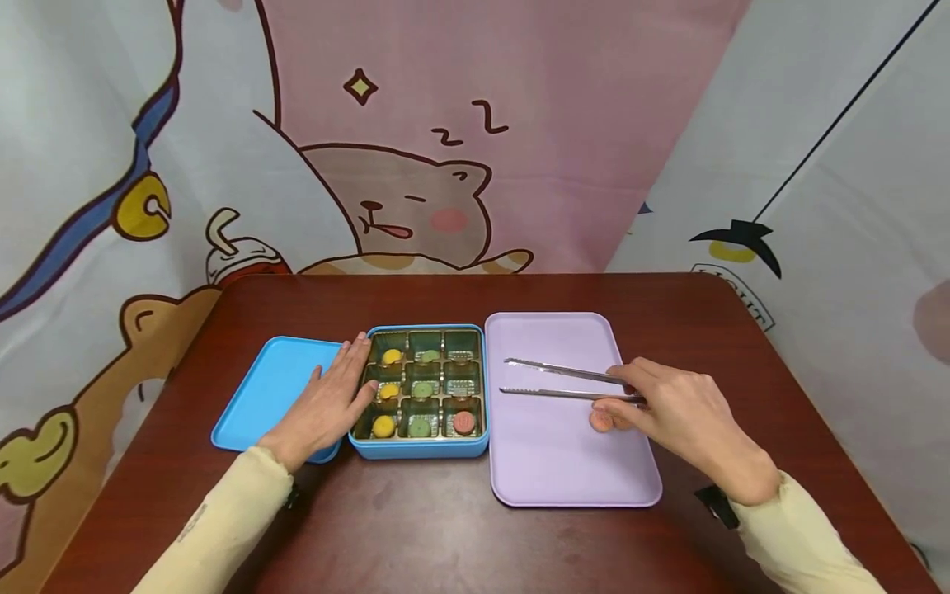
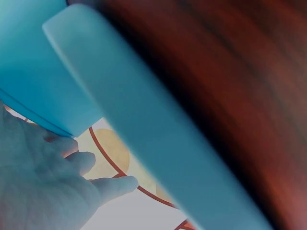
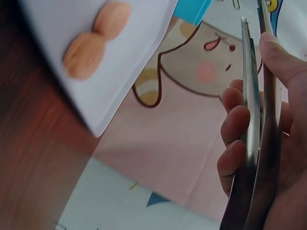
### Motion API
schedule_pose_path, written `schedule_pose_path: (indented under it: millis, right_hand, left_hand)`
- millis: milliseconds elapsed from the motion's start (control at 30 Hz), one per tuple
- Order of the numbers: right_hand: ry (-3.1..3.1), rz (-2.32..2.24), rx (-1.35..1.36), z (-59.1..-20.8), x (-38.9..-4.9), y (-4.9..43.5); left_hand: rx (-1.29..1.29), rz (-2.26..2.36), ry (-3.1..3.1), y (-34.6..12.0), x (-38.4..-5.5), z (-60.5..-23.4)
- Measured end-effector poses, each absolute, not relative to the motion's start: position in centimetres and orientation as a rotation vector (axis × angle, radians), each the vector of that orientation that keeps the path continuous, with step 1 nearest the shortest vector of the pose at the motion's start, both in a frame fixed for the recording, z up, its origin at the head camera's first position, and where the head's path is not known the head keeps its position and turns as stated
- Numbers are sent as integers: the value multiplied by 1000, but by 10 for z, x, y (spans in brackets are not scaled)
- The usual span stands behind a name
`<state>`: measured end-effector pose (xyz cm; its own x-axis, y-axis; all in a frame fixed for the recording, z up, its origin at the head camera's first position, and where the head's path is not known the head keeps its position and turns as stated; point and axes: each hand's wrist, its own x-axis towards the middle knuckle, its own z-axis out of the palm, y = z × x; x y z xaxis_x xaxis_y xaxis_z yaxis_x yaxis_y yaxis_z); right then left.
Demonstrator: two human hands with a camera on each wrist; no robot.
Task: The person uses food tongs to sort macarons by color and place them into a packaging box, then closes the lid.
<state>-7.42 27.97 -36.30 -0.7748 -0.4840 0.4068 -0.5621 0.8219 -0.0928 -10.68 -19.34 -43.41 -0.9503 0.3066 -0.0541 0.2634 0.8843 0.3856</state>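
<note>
My right hand [image 1: 679,412] grips metal tongs [image 1: 560,394] over the lilac tray [image 1: 571,478], their serrated tips apart with nothing between them. In the right wrist view, fingers and thumb wrap the tongs [image 3: 252,110]. Two round orange-pink sweets [image 3: 84,56] lie side by side on the tray; in the head view the hand partly covers them. My left hand [image 1: 326,404] lies with fingers extended along the left side of a blue box [image 1: 419,450], thumb over its rim. The box's gold divided insert holds yellow sweets [image 1: 383,426], green sweets [image 1: 420,426] and one pink sweet [image 1: 463,423].
A blue lid [image 1: 275,392] lies on the brown table [image 1: 416,528] left of the box, partly under my left hand. The tray stands right beside the box. Two compartments above the pink sweet hold nothing. A cartoon-printed cloth [image 1: 579,107] hangs behind the table.
</note>
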Motion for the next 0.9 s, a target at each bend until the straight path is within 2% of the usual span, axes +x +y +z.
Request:
schedule_pose_path:
  millis: [533, 900]
  right_hand:
    - [-2716, 342, 518, -372, -57, 329]
    - [-2844, 268, 463, -384, -46, 361]
  left_hand:
    - [432, 576, 2938, -193, -106, -435]
    - [429, 570, 2941, -193, -106, -435]
